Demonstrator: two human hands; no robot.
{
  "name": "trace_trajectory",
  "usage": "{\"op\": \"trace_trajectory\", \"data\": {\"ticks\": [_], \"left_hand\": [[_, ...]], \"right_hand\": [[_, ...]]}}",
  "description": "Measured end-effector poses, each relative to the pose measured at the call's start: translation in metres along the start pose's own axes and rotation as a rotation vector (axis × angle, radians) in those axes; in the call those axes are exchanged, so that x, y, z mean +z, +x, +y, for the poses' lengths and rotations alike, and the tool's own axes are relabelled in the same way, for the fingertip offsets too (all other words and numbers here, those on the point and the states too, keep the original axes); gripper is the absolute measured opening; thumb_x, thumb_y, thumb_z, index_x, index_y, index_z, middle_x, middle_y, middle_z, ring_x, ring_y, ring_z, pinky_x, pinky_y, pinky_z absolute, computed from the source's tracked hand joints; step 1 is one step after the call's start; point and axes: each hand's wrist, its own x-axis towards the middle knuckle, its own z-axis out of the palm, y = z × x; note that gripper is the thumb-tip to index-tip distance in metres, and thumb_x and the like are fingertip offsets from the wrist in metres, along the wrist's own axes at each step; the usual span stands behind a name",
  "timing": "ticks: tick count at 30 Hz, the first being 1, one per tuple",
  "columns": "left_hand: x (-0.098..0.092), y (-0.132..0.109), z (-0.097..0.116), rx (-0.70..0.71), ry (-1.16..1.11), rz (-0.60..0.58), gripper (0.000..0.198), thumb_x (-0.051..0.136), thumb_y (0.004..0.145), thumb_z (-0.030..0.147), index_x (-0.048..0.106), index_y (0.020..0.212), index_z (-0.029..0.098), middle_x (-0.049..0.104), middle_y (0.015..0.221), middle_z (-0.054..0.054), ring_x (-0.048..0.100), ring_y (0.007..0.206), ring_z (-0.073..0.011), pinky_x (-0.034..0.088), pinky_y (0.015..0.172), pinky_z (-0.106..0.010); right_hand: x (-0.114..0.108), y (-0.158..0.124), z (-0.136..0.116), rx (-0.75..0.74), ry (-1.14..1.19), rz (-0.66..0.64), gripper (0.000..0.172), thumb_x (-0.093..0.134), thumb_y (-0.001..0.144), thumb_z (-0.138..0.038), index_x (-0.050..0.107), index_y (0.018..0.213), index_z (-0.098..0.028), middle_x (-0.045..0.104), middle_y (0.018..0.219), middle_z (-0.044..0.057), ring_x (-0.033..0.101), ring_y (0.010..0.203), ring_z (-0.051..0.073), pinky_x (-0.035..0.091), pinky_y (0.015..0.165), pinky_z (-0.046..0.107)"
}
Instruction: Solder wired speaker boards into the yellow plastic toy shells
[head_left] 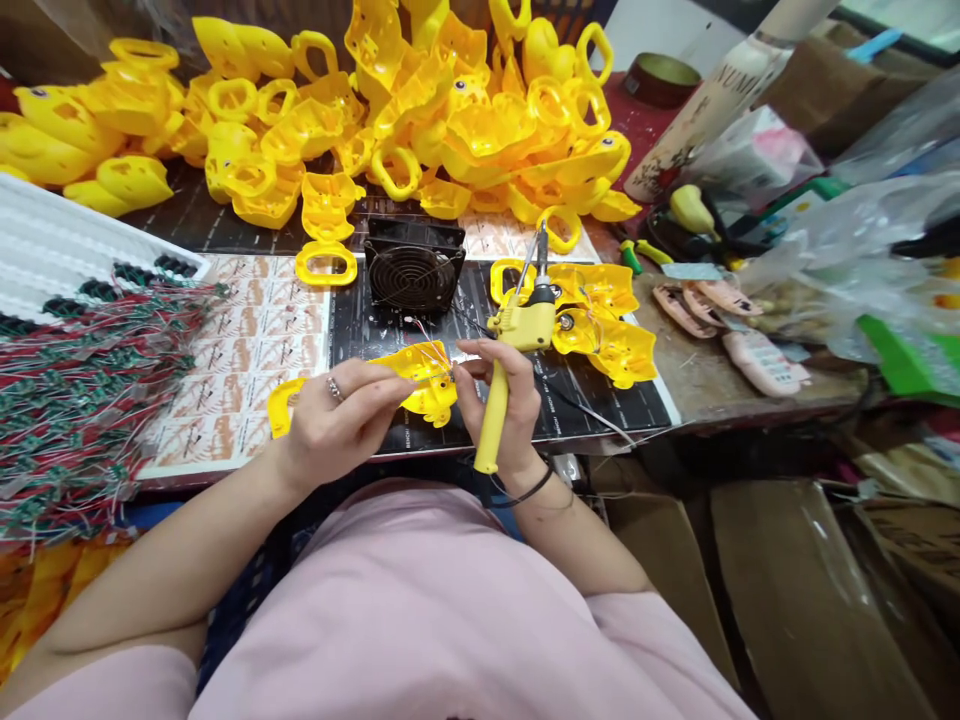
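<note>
My left hand (339, 415), a ring on one finger, is closed on a yellow plastic shell (420, 385) with thin red and white wires coming out of it. My right hand (501, 400) grips a yellow soldering iron (517, 335) by its handle, tip pointing up and away, while its fingertips pinch at the wires on the shell. Both hands meet over the black mat (600, 400) at the table's front edge.
A big heap of yellow shells (420, 110) fills the back of the table. A small black fan (412, 265) stands behind my hands, more shells (607, 320) to its right. Bundled wired parts (75, 400) lie left; bags, boxes and clutter sit right.
</note>
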Motion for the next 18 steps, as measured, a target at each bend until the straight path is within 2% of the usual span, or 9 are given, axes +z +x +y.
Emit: {"op": "trace_trajectory", "data": {"ticks": [1,4,6,8,11,16,18], "left_hand": [[0.000,0.001,0.002,-0.120,-0.073,-0.028,0.007,0.065,0.087,0.020,0.072,0.087,0.019,0.075,0.079,-0.003,0.069,0.068,-0.0123,0.055,0.065,-0.021],[0.005,0.006,0.000,-0.571,-0.365,-0.180,0.029,0.065,0.088,0.042,0.070,0.078,0.016,0.068,0.063,-0.003,0.059,0.047,-0.0106,0.047,0.046,-0.020],[0.011,0.012,-0.002,-0.744,-0.527,-0.248,0.040,0.068,0.083,0.054,0.073,0.078,0.015,0.067,0.060,-0.003,0.055,0.043,-0.0101,0.043,0.043,-0.020],[0.018,0.017,-0.003,-0.782,-0.600,-0.227,0.044,0.075,0.076,0.059,0.076,0.081,0.015,0.068,0.065,-0.004,0.055,0.045,-0.0101,0.044,0.044,-0.021],[0.028,0.022,0.000,-0.762,-0.638,-0.095,0.042,0.081,0.069,0.058,0.078,0.075,0.016,0.070,0.069,-0.004,0.052,0.048,-0.0083,0.043,0.046,-0.021],[0.041,0.025,0.007,-0.868,-0.790,0.050,0.044,0.089,0.057,0.057,0.075,0.067,0.016,0.067,0.063,-0.002,0.050,0.051,-0.0072,0.043,0.049,-0.020],[0.042,0.026,0.010,-0.907,-0.874,0.076,0.045,0.092,0.053,0.056,0.075,0.065,0.016,0.065,0.060,0.000,0.046,0.048,-0.0053,0.039,0.046,-0.019]], "right_hand": [[0.000,0.001,0.000,-0.010,-0.002,0.009,0.041,0.063,0.092,-0.012,0.050,0.127,-0.030,0.071,0.111,0.002,0.071,0.074,0.011,0.063,0.072,0.025],[0.000,0.003,-0.004,-0.061,0.011,0.032,0.044,0.063,0.092,-0.012,0.048,0.129,-0.029,0.070,0.117,0.004,0.071,0.074,0.011,0.064,0.073,0.026],[0.001,0.004,-0.008,-0.100,0.009,0.041,0.047,0.063,0.091,-0.009,0.048,0.130,-0.029,0.070,0.119,0.006,0.073,0.078,0.012,0.065,0.075,0.027],[0.002,0.005,-0.011,-0.137,0.002,0.041,0.049,0.063,0.089,-0.006,0.048,0.130,-0.028,0.071,0.119,0.007,0.074,0.086,0.015,0.066,0.080,0.030],[0.003,0.007,-0.014,-0.182,-0.013,0.042,0.050,0.063,0.088,-0.003,0.049,0.130,-0.026,0.071,0.118,0.009,0.074,0.098,0.018,0.066,0.083,0.033],[0.004,0.006,-0.014,-0.242,-0.099,0.042,0.047,0.064,0.091,-0.008,0.048,0.130,-0.028,0.073,0.114,0.007,0.075,0.097,0.016,0.066,0.081,0.028],[0.004,0.004,-0.014,-0.200,-0.074,0.033,0.044,0.064,0.091,-0.010,0.049,0.128,-0.028,0.073,0.110,0.005,0.075,0.095,0.015,0.066,0.080,0.027]]}}
